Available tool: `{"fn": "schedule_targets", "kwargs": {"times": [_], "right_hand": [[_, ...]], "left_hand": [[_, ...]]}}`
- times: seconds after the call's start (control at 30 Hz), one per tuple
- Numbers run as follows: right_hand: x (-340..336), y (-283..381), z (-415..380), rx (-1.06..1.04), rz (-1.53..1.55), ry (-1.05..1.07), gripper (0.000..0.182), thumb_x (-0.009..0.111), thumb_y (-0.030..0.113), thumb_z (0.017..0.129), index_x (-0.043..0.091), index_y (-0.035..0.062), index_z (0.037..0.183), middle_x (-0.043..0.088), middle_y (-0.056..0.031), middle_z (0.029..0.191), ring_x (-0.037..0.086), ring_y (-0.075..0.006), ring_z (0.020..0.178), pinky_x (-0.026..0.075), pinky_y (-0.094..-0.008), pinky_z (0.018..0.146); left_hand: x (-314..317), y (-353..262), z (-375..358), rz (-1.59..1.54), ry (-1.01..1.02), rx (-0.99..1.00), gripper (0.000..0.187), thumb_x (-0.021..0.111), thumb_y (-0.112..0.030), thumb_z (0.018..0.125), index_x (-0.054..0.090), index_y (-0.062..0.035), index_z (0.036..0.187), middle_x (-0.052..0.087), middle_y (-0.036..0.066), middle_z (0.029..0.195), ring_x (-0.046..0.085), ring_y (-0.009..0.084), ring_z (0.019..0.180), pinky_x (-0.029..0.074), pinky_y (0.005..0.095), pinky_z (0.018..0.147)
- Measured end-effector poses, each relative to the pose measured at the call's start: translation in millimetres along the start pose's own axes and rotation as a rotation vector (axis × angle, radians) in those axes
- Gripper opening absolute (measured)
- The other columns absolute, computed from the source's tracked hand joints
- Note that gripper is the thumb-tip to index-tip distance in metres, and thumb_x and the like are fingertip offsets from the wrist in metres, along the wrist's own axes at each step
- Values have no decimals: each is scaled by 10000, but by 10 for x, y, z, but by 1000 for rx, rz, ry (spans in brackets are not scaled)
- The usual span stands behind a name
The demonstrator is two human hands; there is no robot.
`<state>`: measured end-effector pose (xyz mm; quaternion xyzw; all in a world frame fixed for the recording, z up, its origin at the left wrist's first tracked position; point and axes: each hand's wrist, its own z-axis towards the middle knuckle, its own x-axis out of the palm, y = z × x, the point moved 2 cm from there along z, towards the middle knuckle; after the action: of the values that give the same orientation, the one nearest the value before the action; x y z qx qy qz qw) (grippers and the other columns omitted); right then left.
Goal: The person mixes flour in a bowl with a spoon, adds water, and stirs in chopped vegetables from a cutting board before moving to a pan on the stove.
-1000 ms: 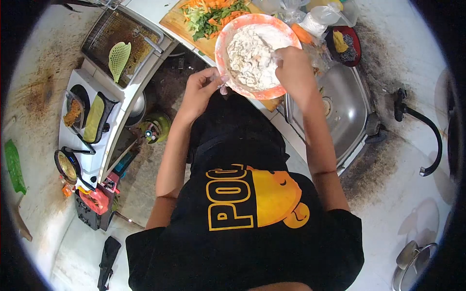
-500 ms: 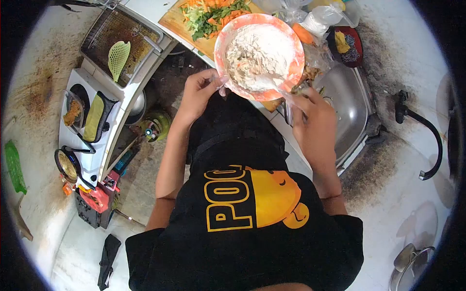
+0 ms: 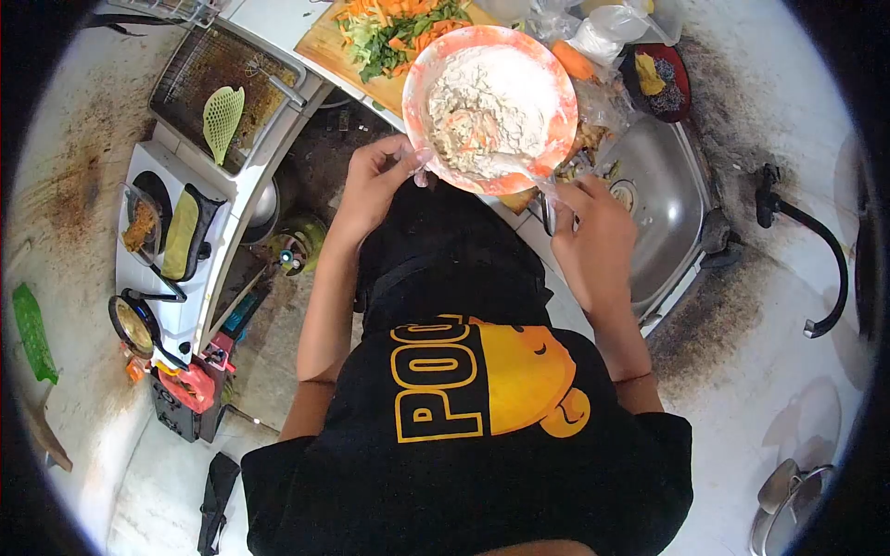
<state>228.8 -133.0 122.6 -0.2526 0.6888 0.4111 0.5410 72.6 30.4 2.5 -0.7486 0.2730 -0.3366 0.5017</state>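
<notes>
An orange-and-white bowl (image 3: 567,120) holds white flour (image 3: 519,83) and a lumpy wet mix with orange bits near its lower left. My left hand (image 3: 380,181) is closed at the bowl's left rim, fingers pinched on the edge, with whitish smears on the fingertips. From the lower right, my right hand (image 3: 593,222) grips the handle of a pale spoon (image 3: 524,169); its head is down in the flour and partly hidden. Behind the bowl, chopped carrot and green vegetables (image 3: 399,42) lie on a wooden cutting board (image 3: 320,42).
A metal sink (image 3: 667,195) with a black faucet (image 3: 825,241) is at the right. Plastic bags (image 3: 598,37) and a dark red dish (image 3: 681,88) stand behind it. On the left are a stove (image 3: 199,232) and a tray (image 3: 185,74) with a green slotted turner (image 3: 222,120).
The spoon has shifted slightly within the flour, and more of the wet mix with orange bits shows. Both hands keep nearly the same places.
</notes>
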Motion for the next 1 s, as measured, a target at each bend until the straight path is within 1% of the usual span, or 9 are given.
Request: {"fn": "schedule_targets", "kwargs": {"times": [0.07,0.2,0.27,0.4,0.47,0.57,0.7,0.87,1.0], "right_hand": [[17,19,43,80,-29,13,190,596,34,773,693,74,933,604,-121,859,610,-321,770,459,-396,666],[66,-7,94,72,11,16,194,597,36,769,694,78,932,602,-123,847,610,-322,769,460,-395,666],[104,-23,112,4,7,8,193,595,23,714,678,55,886,597,-121,849,630,-314,724,487,-410,612],[223,51,285,-51,10,-16,209,614,25,691,679,48,888,601,-121,857,630,-321,728,496,-406,625],[284,94,508,-35,-79,30,278,587,12,716,708,91,954,624,-127,837,626,-314,773,492,-415,652],[306,-8,835,-94,-72,-26,248,646,68,650,700,68,892,646,-135,862,638,-322,784,509,-424,707],[189,-63,1010,-70,-32,-17,253,645,96,656,708,88,901,661,-130,867,639,-314,831,503,-441,734],[-57,-123,1019,-108,-106,-196,260,639,128,671,709,98,920,666,-128,863,636,-318,851,501,-435,753],[-247,-120,997,-112,-77,-231,247,629,142,692,708,94,921,665,-134,846,635,-320,843,501,-432,750]], "left_hand": [[-4,3,-5,0,5,-13,184,587,-145,925,631,10,837,606,17,702,535,76,661,429,245,654],[-32,46,5,36,20,-3,173,602,-161,916,653,5,912,618,19,747,562,88,677,449,241,662],[-29,63,4,14,10,-6,175,598,-160,919,650,7,924,617,20,744,558,87,674,447,243,658],[1,55,6,-7,19,-2,183,594,-161,922,644,14,942,619,25,748,556,87,661,447,244,645],[7,34,7,-70,50,-4,180,591,-148,921,640,22,954,620,28,750,555,87,647,447,242,630],[6,26,4,-5,56,-10,169,591,-131,916,637,30,942,615,31,742,554,89,638,455,243,619],[9,54,17,-7,57,-15,164,592,-124,913,636,32,935,614,34,739,555,90,639,465,248,617],[-7,76,22,17,59,-5,176,589,-131,917,637,36,943,623,39,747,562,93,639,465,246,612],[5,78,21,39,38,1,184,585,-138,921,638,35,954,624,35,738,566,92,635,456,236,608]]}}
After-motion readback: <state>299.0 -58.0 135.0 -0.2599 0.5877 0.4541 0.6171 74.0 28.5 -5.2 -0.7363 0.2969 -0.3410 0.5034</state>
